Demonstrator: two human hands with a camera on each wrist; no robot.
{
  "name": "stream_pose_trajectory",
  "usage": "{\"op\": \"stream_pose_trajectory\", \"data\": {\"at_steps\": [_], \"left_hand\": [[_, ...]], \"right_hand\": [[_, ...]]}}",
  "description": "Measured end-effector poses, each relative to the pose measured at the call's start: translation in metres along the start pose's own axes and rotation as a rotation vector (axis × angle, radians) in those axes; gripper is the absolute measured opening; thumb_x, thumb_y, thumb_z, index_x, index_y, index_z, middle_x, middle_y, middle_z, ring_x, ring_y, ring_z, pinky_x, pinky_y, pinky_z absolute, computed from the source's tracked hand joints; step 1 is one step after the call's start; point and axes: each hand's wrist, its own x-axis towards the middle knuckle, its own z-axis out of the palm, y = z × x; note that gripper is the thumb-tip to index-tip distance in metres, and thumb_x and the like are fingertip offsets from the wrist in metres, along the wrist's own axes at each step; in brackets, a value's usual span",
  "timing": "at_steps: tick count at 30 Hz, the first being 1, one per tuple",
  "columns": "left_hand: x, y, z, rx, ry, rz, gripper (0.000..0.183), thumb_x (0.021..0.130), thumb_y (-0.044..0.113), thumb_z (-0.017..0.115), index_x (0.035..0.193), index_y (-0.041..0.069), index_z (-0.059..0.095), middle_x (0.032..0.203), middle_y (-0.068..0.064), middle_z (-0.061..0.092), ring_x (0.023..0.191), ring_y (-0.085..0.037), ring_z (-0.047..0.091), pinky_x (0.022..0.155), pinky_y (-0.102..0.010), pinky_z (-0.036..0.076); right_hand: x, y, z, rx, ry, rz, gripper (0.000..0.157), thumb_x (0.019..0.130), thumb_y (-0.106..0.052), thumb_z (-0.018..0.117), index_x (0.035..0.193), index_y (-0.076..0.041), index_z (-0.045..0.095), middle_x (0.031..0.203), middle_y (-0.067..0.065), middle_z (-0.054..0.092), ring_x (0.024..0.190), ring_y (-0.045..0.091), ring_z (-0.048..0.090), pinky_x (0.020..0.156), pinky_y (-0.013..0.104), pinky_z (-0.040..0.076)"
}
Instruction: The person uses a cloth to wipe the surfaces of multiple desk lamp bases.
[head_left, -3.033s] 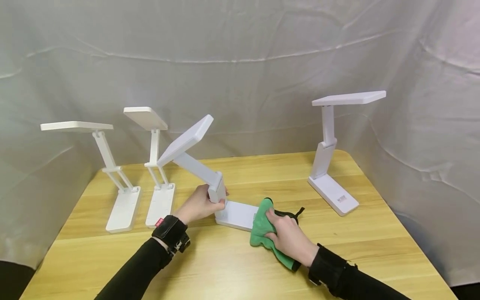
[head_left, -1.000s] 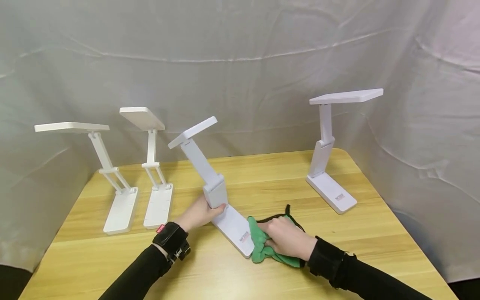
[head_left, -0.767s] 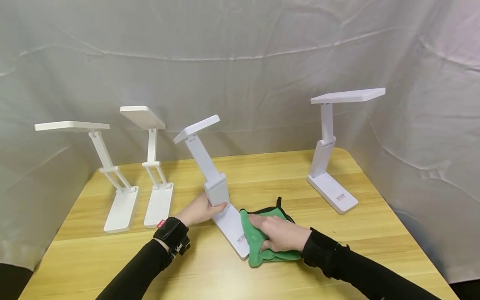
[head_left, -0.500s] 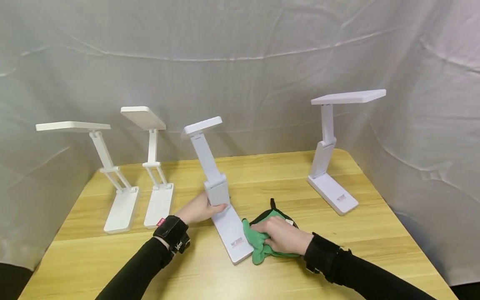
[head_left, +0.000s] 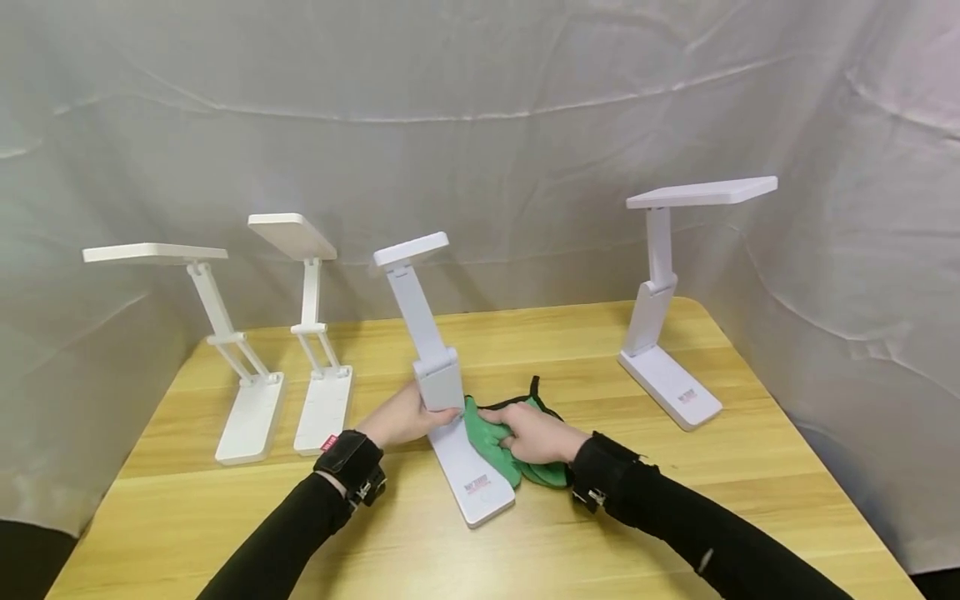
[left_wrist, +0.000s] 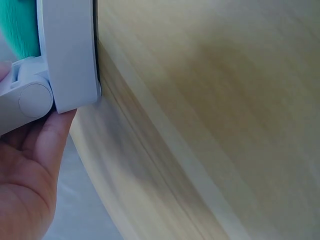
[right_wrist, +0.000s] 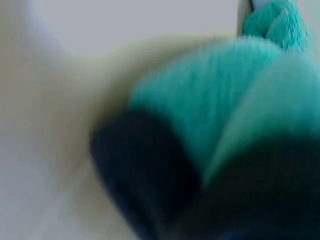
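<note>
A white folding desk lamp (head_left: 468,475) stands on the wooden table with its printed base angled toward the front. My left hand (head_left: 401,415) grips it low, thumb across the hinge where the arm meets the base. In the left wrist view, the fingers (left_wrist: 52,135) curl under the lamp's hinge end. My right hand (head_left: 534,432) pinches a green cloth (head_left: 487,442) with black edging, held against the right long side of the base near the hinge. Blurred folds of the cloth (right_wrist: 200,95) fill much of the right wrist view and hide the fingers there.
Two white lamps stand at the left, an outer lamp (head_left: 251,421) and an inner lamp (head_left: 324,408). Another white lamp (head_left: 670,387) stands at the back right. A grey curtain (head_left: 480,167) hangs behind the wooden table (head_left: 360,533) and along its sides.
The held lamp's base has swung from pointing right to pointing toward the front. The right hand and cloth moved from the base's front end along its side toward the hinge.
</note>
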Motion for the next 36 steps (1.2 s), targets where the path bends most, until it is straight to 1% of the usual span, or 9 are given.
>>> {"op": "stream_pose_trajectory", "data": {"at_steps": [9, 13, 15, 18, 21, 26, 30, 33, 36], "left_hand": [[0.001, 0.0, 0.0, 0.04, 0.016, -0.015, 0.059, 0.082, 0.022, 0.072, 0.132, 0.007, 0.044, 0.107, -0.007, 0.061, 0.098, -0.022, 0.059, 0.088, -0.041, 0.05], [0.001, -0.001, -0.001, 0.054, 0.014, -0.011, 0.058, 0.082, 0.023, 0.072, 0.131, 0.007, 0.045, 0.105, -0.006, 0.062, 0.097, -0.021, 0.059, 0.088, -0.041, 0.05], [0.001, -0.001, -0.001, 0.048, 0.005, -0.017, 0.054, 0.083, 0.024, 0.072, 0.128, 0.007, 0.047, 0.104, -0.006, 0.062, 0.096, -0.021, 0.06, 0.087, -0.041, 0.051], [0.002, -0.001, 0.0, 0.038, -0.003, -0.021, 0.05, 0.084, 0.026, 0.071, 0.124, 0.007, 0.049, 0.104, -0.007, 0.062, 0.096, -0.021, 0.06, 0.086, -0.041, 0.051], [0.002, -0.001, 0.0, 0.028, -0.005, -0.02, 0.049, 0.084, 0.025, 0.071, 0.125, 0.007, 0.049, 0.105, -0.007, 0.062, 0.097, -0.022, 0.06, 0.086, -0.041, 0.051], [0.003, -0.001, 0.001, 0.021, 0.003, -0.011, 0.052, 0.083, 0.025, 0.072, 0.126, 0.007, 0.048, 0.104, -0.006, 0.062, 0.096, -0.021, 0.06, 0.086, -0.041, 0.051], [0.003, -0.001, 0.0, 0.026, 0.007, -0.008, 0.052, 0.082, 0.024, 0.072, 0.126, 0.008, 0.048, 0.102, -0.004, 0.061, 0.094, -0.02, 0.059, 0.085, -0.04, 0.051], [0.003, -0.002, 0.0, 0.032, 0.007, 0.002, 0.05, 0.083, 0.024, 0.072, 0.123, 0.008, 0.049, 0.101, -0.003, 0.062, 0.093, -0.019, 0.059, 0.085, -0.04, 0.051], [0.001, -0.002, 0.0, 0.027, 0.004, -0.003, 0.047, 0.083, 0.024, 0.072, 0.121, 0.008, 0.051, 0.101, -0.004, 0.062, 0.093, -0.02, 0.06, 0.084, -0.04, 0.051]], "right_hand": [[-0.041, -0.004, 0.009, 0.023, 0.015, -0.074, 0.053, 0.086, 0.008, 0.054, 0.137, -0.003, 0.046, 0.134, 0.009, 0.053, 0.081, 0.003, 0.056, 0.072, 0.019, 0.048], [-0.042, -0.007, 0.01, 0.128, -0.008, -0.073, 0.055, 0.086, 0.007, 0.051, 0.139, 0.003, 0.04, 0.138, 0.016, 0.048, 0.051, 0.005, 0.041, 0.053, 0.017, 0.041], [-0.033, -0.008, 0.009, 0.194, -0.004, -0.046, 0.056, 0.085, 0.007, 0.05, 0.14, 0.005, 0.037, 0.141, 0.018, 0.044, 0.052, 0.007, 0.043, 0.056, 0.018, 0.043], [-0.014, -0.007, 0.007, 0.252, 0.021, -0.018, 0.059, 0.084, 0.007, 0.049, 0.141, 0.006, 0.034, 0.144, 0.017, 0.041, 0.088, 0.009, 0.056, 0.082, 0.025, 0.048], [-0.002, -0.005, 0.006, 0.287, 0.039, -0.01, 0.059, 0.084, 0.007, 0.048, 0.142, 0.005, 0.033, 0.144, 0.015, 0.042, 0.115, 0.012, 0.048, 0.097, 0.031, 0.042], [-0.017, -0.002, 0.007, 0.263, 0.045, -0.039, 0.059, 0.08, 0.011, 0.047, 0.138, 0.006, 0.039, 0.138, 0.014, 0.048, 0.106, 0.011, 0.052, 0.089, 0.026, 0.043], [-0.042, -0.003, 0.011, 0.264, -0.004, -0.047, 0.057, 0.08, 0.012, 0.047, 0.136, 0.007, 0.042, 0.136, 0.014, 0.051, 0.066, 0.006, 0.05, 0.068, 0.018, 0.043], [-0.044, -0.005, 0.011, 0.272, -0.022, -0.049, 0.056, 0.082, 0.01, 0.047, 0.138, 0.007, 0.039, 0.138, 0.015, 0.048, 0.06, 0.007, 0.044, 0.066, 0.019, 0.043], [-0.027, -0.006, 0.009, 0.255, -0.01, -0.04, 0.058, 0.084, 0.007, 0.048, 0.14, 0.007, 0.035, 0.142, 0.016, 0.044, 0.085, 0.009, 0.053, 0.084, 0.025, 0.044]]}}
